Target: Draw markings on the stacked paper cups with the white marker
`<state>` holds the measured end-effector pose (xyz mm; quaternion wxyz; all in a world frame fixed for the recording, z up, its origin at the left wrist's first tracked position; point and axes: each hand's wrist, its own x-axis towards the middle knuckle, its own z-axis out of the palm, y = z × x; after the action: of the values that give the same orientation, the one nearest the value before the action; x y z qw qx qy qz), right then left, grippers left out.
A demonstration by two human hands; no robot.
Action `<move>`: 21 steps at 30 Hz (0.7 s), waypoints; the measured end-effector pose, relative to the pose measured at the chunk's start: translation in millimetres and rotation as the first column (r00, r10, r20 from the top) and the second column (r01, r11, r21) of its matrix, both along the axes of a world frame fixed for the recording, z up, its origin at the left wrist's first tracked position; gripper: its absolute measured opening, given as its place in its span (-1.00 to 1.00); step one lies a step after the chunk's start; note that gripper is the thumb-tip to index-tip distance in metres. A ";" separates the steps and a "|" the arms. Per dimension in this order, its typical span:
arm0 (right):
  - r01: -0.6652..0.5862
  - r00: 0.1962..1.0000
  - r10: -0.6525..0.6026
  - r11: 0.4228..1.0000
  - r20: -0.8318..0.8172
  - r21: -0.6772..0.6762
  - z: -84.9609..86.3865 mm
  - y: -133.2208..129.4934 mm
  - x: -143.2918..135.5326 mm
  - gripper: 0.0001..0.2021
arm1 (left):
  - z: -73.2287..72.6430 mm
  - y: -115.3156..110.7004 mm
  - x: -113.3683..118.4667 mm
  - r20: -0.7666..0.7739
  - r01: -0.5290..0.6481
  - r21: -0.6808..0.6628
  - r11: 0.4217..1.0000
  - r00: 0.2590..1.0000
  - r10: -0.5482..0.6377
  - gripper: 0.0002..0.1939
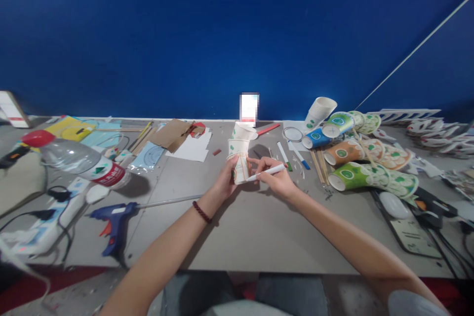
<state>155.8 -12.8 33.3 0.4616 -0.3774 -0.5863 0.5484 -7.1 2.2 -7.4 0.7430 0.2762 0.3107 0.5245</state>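
Near the middle of the table, my left hand [226,177] is wrapped round a white paper cup [240,167] with orange and green print. Further cups [240,137] stand beyond it in line, seemingly joined to it. My right hand [274,176] grips a white marker [268,172], whose tip is at the held cup's lower right side. Whether the tip touches the cup is too small to tell. A green-capped marker [284,155] and a blue-capped one [299,155] lie to the right.
On the left are a plastic bottle [87,160], a blue glue gun [117,219] and a power strip [55,219]. Stacked paper cups [355,177] and wooden sticks [319,167] lie right. A lit phone [249,108] leans against the blue wall.
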 end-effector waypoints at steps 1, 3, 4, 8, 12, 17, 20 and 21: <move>0.012 1.000 -0.012 1.000 -0.001 0.000 -0.2 0.4 -0.1 -0.88 | -0.4 0.1 0.1 0.000 -0.005 -0.006 1.000 1.000 0.005 -0.58; 0.036 0.999 -0.036 0.999 0.013 0.003 -0.8 1.4 -0.4 -0.89 | -1.0 0.4 0.2 0.004 -0.007 -0.012 1.000 1.000 0.007 -0.57; 0.046 0.999 -0.046 0.999 0.022 0.003 -1.0 1.7 -0.6 -0.89 | -1.3 0.5 0.3 0.006 -0.007 -0.011 1.000 1.000 0.007 -0.56; 0.025 0.999 -0.025 1.000 0.024 0.001 0.3 0.8 -1.5 -0.85 | -2.2 1.0 0.1 0.008 -0.010 -0.018 1.000 1.000 0.010 -0.55; 0.005 1.000 -0.005 1.000 0.027 0.001 1.3 -0.5 -1.2 -0.85 | -3.6 1.2 -0.3 0.008 -0.031 -0.047 0.998 0.999 0.031 -0.56; 0.049 0.999 -0.049 0.999 0.013 -0.007 -0.4 2.2 0.7 -0.88 | 2.9 0.5 -0.2 0.015 -0.021 -0.083 0.996 1.000 0.022 -0.60; 0.093 0.996 -0.093 0.996 0.009 -0.003 -1.6 5.1 2.0 -0.87 | 10.1 -0.5 0.0 0.035 -0.020 -0.100 0.995 0.999 0.024 -0.65; 0.101 0.995 -0.101 0.995 -0.005 -0.002 -2.1 6.2 2.3 -0.86 | 11.7 -0.6 -0.1 0.043 -0.010 -0.108 0.994 0.999 0.014 -0.65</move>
<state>158.0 -6.6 31.1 0.4901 -0.4054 -0.5648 0.5258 -7.1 1.6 4.3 0.7603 0.2222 0.3239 0.5174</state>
